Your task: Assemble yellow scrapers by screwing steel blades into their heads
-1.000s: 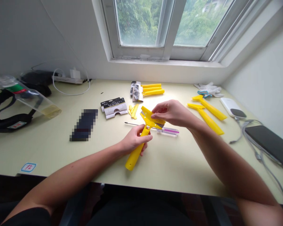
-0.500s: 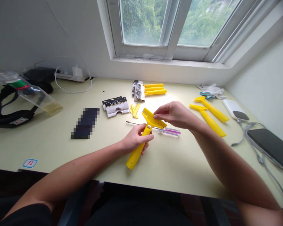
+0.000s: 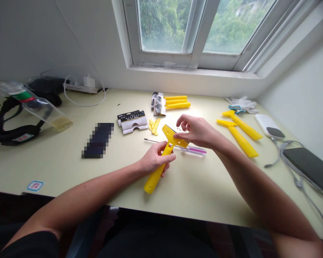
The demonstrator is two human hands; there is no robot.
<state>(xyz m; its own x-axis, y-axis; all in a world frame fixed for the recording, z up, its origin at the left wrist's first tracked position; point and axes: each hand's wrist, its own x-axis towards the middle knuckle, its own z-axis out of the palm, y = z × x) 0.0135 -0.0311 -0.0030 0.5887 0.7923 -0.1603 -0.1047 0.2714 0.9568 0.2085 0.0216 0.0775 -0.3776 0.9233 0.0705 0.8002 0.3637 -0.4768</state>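
At the far left, black strap gear (image 3: 2, 138) sits on the desk (image 3: 78, 182), with a clear bottle (image 3: 44, 107) tilted across it: green and red label, yellowish liquid pooled at the low end. Number tag (image 3: 35, 185) stuck near the front edge. Power strip (image 3: 82, 88) against the wall, white cable (image 3: 70, 104) looped beside it. Next, a pixelated dark rectangle (image 3: 98, 140) lying flat, then a black-and-white carton (image 3: 132, 122), with small yellow pieces (image 3: 154, 126) just right of it.

Centre: yellow scraper (image 3: 154, 179) is held above the desk, head up and away from the person, handle end toward the front edge. Left hand (image 3: 156, 157) has its fingers wrapped around the upper handle, firm grip, thumb across the front. Behind, yellow handles (image 3: 177, 102) stick out of cardboard sleeves (image 3: 158, 104).

Right hand (image 3: 195, 130) is at the scraper head: thumb tip on its face, index curled and parted from the thumb, no pinch visible. Dark specks by those fingers, too small to identify. Screwdriver (image 3: 196, 151) with clear/purple handle lies behind the scraper, shaft pointing left.

Further right: two loose yellow handles (image 3: 242, 143), white gloves (image 3: 246, 104) behind them, white device (image 3: 269, 125), grey cable (image 3: 281, 154), dark flat slab (image 3: 309, 168).
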